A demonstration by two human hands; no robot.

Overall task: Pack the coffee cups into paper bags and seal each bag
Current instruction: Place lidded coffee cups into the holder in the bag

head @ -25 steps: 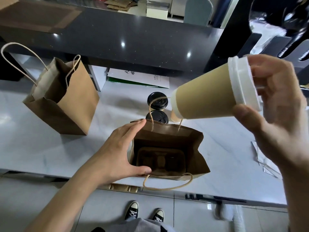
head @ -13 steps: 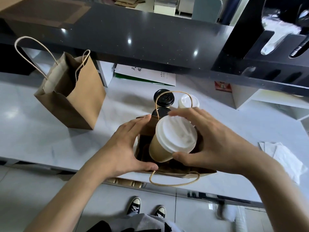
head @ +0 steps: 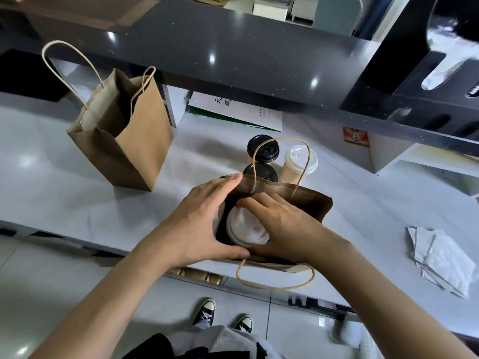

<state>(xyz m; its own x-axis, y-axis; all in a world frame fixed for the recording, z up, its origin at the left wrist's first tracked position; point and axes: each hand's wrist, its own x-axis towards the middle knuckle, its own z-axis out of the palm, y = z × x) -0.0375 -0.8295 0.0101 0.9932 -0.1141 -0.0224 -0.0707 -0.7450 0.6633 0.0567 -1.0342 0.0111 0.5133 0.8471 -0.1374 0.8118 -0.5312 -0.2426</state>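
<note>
Two hands are working at the near paper bag (head: 308, 200): the left hand (head: 197, 224) is spreading its mouth, fingers curled over the rim, while the right hand (head: 282, 224) is gripping the white-lidded coffee cup (head: 245, 229) standing inside it.

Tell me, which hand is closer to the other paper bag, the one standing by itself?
Left. The left hand grips the near bag's left edge, toward the standing paper bag; the right hand is farther away, on the white-lidded cup.
</note>
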